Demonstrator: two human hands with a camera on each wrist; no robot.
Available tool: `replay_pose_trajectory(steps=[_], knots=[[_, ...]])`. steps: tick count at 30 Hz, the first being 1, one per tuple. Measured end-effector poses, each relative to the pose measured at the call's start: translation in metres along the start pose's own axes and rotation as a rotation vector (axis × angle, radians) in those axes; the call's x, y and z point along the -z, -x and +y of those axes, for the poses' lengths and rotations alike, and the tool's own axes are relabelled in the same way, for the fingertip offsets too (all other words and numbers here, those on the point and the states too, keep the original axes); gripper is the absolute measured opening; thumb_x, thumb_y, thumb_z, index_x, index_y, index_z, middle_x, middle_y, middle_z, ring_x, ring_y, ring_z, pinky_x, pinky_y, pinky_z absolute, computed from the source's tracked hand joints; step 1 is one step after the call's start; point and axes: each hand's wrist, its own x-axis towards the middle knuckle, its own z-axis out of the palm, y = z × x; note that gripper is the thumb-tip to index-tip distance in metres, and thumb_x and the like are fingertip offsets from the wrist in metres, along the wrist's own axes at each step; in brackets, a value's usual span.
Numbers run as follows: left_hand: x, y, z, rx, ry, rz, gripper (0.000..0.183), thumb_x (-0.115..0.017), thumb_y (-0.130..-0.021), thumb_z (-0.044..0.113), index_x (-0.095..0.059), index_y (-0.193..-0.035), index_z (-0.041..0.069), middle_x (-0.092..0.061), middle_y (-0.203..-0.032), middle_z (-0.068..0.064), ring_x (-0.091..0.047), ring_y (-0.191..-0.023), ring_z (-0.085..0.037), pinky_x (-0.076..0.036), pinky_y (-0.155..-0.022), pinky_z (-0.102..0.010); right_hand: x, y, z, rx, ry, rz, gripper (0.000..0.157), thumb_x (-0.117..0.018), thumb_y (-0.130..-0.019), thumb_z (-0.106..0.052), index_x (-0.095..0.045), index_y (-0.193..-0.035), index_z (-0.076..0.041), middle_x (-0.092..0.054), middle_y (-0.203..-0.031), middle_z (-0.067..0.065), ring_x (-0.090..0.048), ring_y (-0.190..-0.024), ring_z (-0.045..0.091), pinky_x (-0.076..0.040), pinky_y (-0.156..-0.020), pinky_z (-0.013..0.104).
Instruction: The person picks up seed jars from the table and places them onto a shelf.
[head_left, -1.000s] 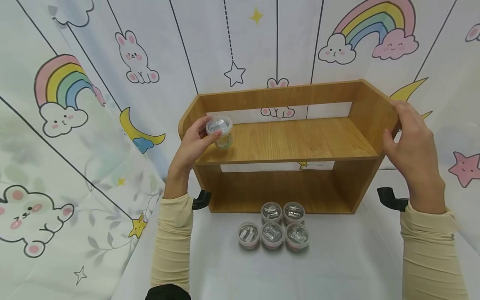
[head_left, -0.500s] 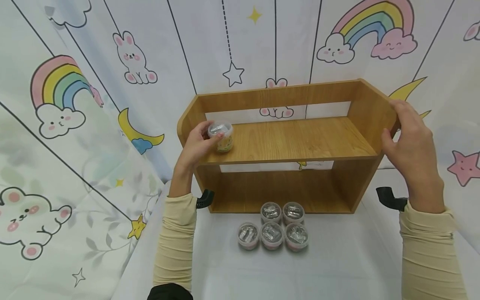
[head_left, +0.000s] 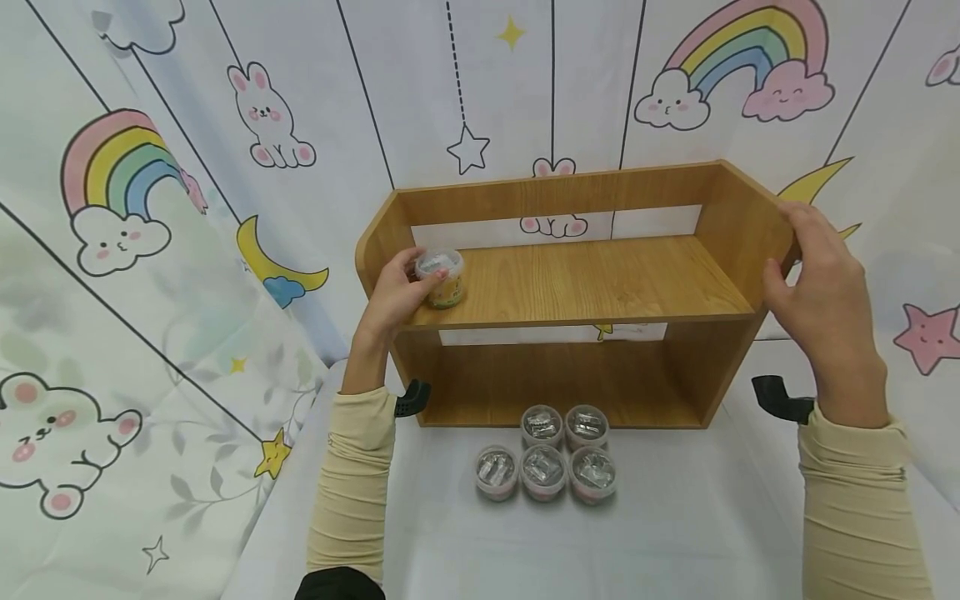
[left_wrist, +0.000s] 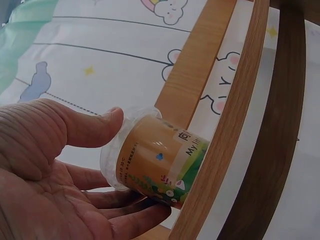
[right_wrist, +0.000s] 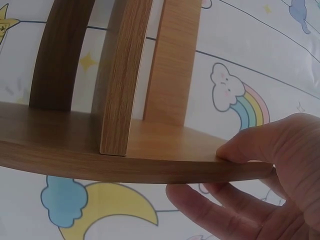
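Note:
My left hand (head_left: 396,292) holds a small lidded plastic cup (head_left: 448,287) at the left end of the upper board of a two-tier wooden shelf (head_left: 600,279). In the left wrist view the cup (left_wrist: 160,157) has a clear lid and a printed yellow-and-green label. The thumb lies at its lid and the fingers reach round its far side; its base is hidden behind the board's front edge. My right hand (head_left: 828,308) grips the shelf's right side panel (right_wrist: 190,170), thumb on the inner face and fingers on the outer.
Several similar lidded cups (head_left: 544,472) stand grouped on the white cloth (head_left: 510,550) in front of the lower tier. Behind the shelf hangs a cloth (head_left: 420,92) printed with rainbows, rabbits and stars.
My left hand has brought the cup down and slightly forward, onto or close to the upper board. The right hand stays on the side panel.

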Motion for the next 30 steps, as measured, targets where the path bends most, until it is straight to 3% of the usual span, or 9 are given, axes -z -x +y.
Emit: replay_pose_trajectory(steps=[8,16,24,30], knots=[[0.0,0.0,-0.003,0.015,-0.029,0.007,0.064,-0.066,-0.096,0.02,-0.035,-0.147,-0.004,-0.043,-0.144,-0.022,-0.045,-0.13,-0.032,-0.037,-0.109,-0.041,-0.001,0.001,-0.002,-0.008,-0.003,-0.004,0.064,-0.057,-0.093,0.002,-0.036,-0.152,-0.011,-0.04,-0.152,0.013,-0.049,-0.125,0.046,-0.037,-0.103,0.058],[0.001,0.008,0.002,-0.024,-0.056,0.026,0.066,-0.067,-0.096,0.021,-0.033,-0.149,0.0,-0.043,-0.145,-0.02,-0.046,-0.13,-0.034,-0.042,-0.105,-0.042,0.0,0.002,-0.004,-0.012,-0.006,-0.006,0.064,-0.057,-0.093,0.001,-0.036,-0.152,-0.011,-0.04,-0.153,0.012,-0.048,-0.126,0.045,-0.036,-0.104,0.057],[0.004,0.033,0.01,-0.095,-0.228,0.047,0.067,-0.068,-0.095,0.023,-0.034,-0.15,0.003,-0.04,-0.15,-0.019,-0.042,-0.133,-0.041,-0.04,-0.105,-0.052,-0.002,0.001,0.002,-0.013,-0.001,-0.008,0.066,-0.057,-0.093,0.0,-0.035,-0.153,-0.015,-0.039,-0.154,0.009,-0.049,-0.125,0.045,-0.037,-0.104,0.057],[0.01,0.052,0.012,-0.15,-0.269,0.058,0.069,-0.068,-0.095,0.023,-0.033,-0.149,-0.002,-0.036,-0.152,-0.02,-0.039,-0.136,-0.04,-0.035,-0.109,-0.051,-0.001,0.001,0.003,-0.001,-0.014,0.005,0.066,-0.057,-0.093,0.0,-0.036,-0.153,-0.017,-0.04,-0.154,0.007,-0.049,-0.126,0.043,-0.036,-0.105,0.055]])
